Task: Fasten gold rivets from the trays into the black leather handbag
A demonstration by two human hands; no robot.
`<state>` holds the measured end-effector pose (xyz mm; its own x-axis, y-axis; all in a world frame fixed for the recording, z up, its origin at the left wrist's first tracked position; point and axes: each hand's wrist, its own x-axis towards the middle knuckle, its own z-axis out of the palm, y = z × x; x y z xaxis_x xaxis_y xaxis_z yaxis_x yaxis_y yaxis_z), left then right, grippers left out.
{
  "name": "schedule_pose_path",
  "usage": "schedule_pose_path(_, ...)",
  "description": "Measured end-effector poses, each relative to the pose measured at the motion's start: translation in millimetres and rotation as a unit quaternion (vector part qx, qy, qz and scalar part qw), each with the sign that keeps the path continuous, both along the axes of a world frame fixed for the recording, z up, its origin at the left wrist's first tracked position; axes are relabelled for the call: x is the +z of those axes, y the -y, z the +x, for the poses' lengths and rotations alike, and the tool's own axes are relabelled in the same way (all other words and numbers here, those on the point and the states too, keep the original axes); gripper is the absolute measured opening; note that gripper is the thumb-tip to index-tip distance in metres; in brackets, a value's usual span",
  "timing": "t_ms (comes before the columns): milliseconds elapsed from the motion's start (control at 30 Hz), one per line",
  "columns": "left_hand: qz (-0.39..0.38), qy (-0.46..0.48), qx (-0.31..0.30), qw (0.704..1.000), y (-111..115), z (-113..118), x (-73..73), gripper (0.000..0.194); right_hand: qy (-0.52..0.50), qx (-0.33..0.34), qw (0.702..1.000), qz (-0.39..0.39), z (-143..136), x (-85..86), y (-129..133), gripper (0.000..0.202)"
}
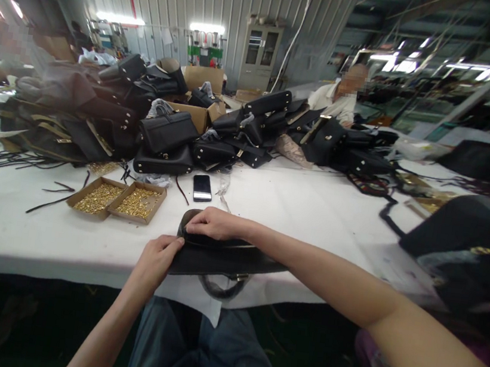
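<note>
A black handbag (pixel 225 263) lies on its side at the table's front edge, its handle (pixel 222 289) hanging over toward my lap. My left hand (pixel 158 258) grips the bag's left end, thumb on top near the rim. Over the bag's opening, my right hand (pixel 215 224) has its fingers pinched together at the left inner corner. Whatever those fingertips hold, if anything, is too small or hidden to make out. Left of the bag stand two shallow cardboard trays, a nearer-right tray (pixel 150 214) and a left tray (pixel 75 202), both filled with small gold-coloured metal pieces.
A phone (pixel 202 188) lies behind the bag. Piled black handbags (pixel 168 131) line the back of the white table (pixel 269 202), around an open cardboard box (pixel 199 118). Another black bag (pixel 458 242) stands at the right. A person (pixel 335 98) sits across the table.
</note>
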<state>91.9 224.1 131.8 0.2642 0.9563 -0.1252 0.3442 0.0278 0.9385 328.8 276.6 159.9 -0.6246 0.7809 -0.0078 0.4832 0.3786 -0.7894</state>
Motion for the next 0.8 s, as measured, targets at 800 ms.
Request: schedule_pose_path(800,-0.004,0.025,0.026,0.999,2.4,3.0,-11.3,0.031,0.028,-0.052,0.992,0.112,-23.3,-6.7,14.3,0.022)
